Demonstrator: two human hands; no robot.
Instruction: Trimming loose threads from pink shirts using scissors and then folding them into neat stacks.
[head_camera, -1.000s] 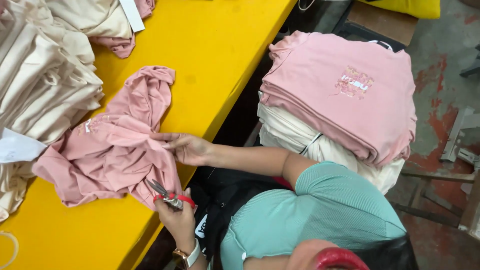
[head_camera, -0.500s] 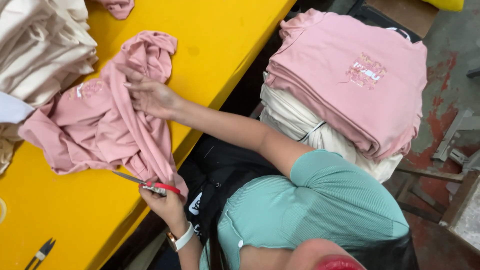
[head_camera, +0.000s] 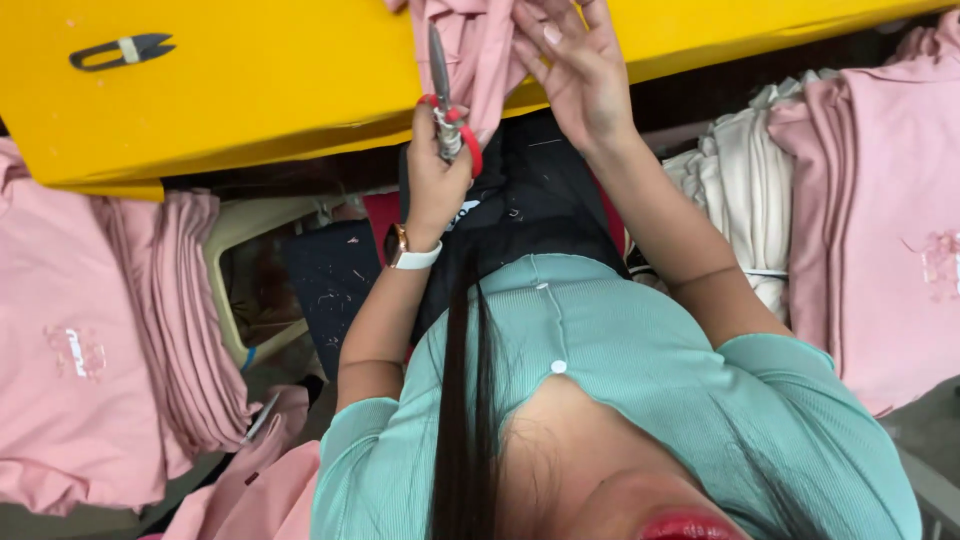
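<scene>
So the left hand (head_camera: 440, 165) grips red-handled scissors (head_camera: 447, 105), blades up against the pink garment (head_camera: 480, 50); the right hand (head_camera: 580, 65), just beside, seems to pinch that cloth at the yellow table (head_camera: 250, 90) edge.

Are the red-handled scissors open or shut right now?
Shut, as far as shows: the scissors in the left hand show one narrow blade line pointing up beside the pink garment.

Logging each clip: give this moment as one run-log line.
left hand: grips red-handled scissors, blades up | right hand: on pink garment at yellow table edge | spare snips lying untouched
</scene>
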